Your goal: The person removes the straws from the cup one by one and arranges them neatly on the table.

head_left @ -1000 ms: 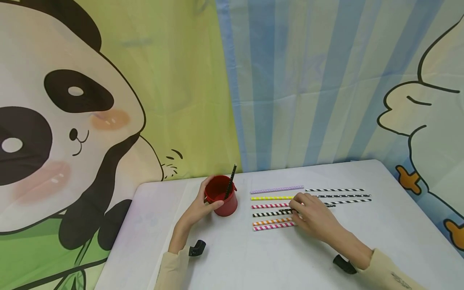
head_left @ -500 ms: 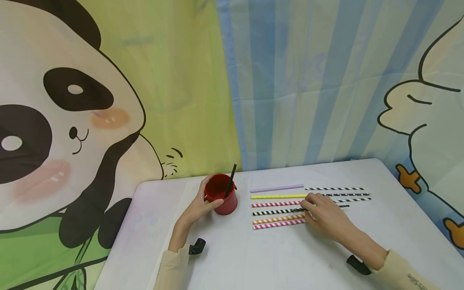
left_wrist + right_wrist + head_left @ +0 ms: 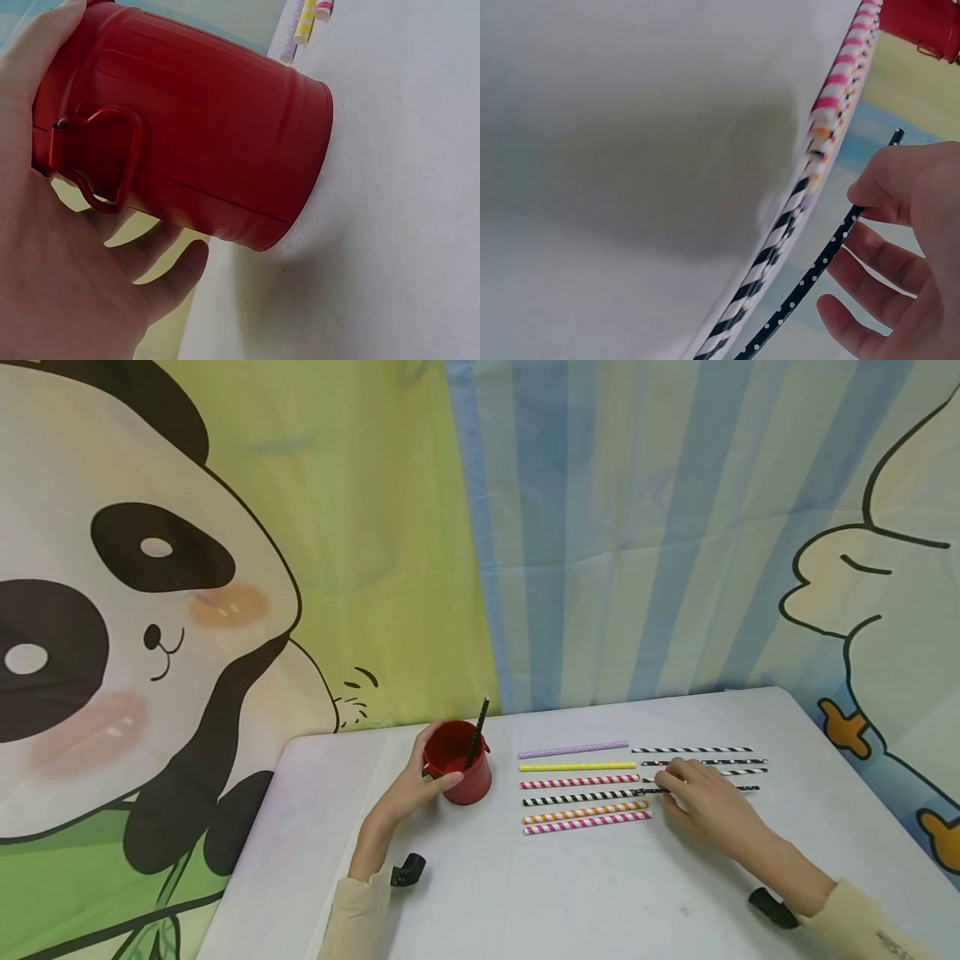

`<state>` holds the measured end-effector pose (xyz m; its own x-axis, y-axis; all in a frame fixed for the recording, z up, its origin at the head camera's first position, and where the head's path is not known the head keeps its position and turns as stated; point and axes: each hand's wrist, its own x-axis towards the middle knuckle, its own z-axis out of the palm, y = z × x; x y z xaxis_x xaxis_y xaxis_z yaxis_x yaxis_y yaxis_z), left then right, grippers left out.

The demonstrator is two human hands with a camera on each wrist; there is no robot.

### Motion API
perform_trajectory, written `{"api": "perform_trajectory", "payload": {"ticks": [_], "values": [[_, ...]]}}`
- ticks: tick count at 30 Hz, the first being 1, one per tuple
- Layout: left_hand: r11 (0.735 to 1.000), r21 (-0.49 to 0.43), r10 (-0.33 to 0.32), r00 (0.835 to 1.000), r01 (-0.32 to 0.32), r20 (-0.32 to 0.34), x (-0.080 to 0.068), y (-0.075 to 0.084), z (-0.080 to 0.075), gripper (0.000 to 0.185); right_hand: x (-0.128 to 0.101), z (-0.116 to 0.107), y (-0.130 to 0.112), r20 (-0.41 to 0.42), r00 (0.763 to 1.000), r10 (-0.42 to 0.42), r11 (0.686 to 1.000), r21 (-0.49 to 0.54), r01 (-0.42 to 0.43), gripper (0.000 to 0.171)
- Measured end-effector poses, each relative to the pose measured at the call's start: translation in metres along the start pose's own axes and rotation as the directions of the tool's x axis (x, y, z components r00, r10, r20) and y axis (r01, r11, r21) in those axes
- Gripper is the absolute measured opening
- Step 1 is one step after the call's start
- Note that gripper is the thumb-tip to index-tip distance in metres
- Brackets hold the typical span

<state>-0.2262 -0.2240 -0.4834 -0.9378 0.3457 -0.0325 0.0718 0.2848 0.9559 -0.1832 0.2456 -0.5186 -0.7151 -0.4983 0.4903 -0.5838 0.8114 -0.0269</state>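
Observation:
My left hand (image 3: 420, 785) grips a red metal cup (image 3: 459, 774) with a small handle, standing on the white table (image 3: 525, 893). The left wrist view shows the fingers (image 3: 161, 274) curled round the cup (image 3: 202, 142). A black dotted straw (image 3: 477, 731) leans in the cup. My right hand (image 3: 678, 785) pinches another black dotted straw (image 3: 648, 791) lying on the table right of the coloured row. In the right wrist view this straw (image 3: 810, 277) runs between thumb and fingers (image 3: 870, 270).
Lilac (image 3: 572, 749), yellow (image 3: 576, 767), pink-striped (image 3: 581, 781), black-striped (image 3: 573, 798), orange (image 3: 585, 812) and pink (image 3: 587, 823) straws lie in a row. More black-striped straws (image 3: 692, 750) lie behind my right hand. A cartoon backdrop hangs behind the table.
My right hand has slid to the right along the table with the black dotted straw, uncovering the right ends of the coloured straws. My left hand and the cup have stayed put.

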Motion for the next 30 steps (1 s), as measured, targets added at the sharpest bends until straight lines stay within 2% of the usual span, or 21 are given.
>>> {"api": "perform_trajectory", "payload": {"ticks": [16, 30], "values": [[1.000, 0.016, -0.006, 1.000, 0.006, -0.005, 0.000, 0.000, 0.000, 0.092, -0.017, 0.012, 0.024, 0.026, 0.996, 0.085, 0.996, -0.022, -0.084, 0.024], [1.000, 0.021, -0.004, 1.000, 0.004, -0.008, -0.001, 0.001, 0.001, 0.090, -0.014, 0.012, 0.024, 0.059, 0.990, 0.128, 0.992, -0.021, -0.127, 0.019]]}}
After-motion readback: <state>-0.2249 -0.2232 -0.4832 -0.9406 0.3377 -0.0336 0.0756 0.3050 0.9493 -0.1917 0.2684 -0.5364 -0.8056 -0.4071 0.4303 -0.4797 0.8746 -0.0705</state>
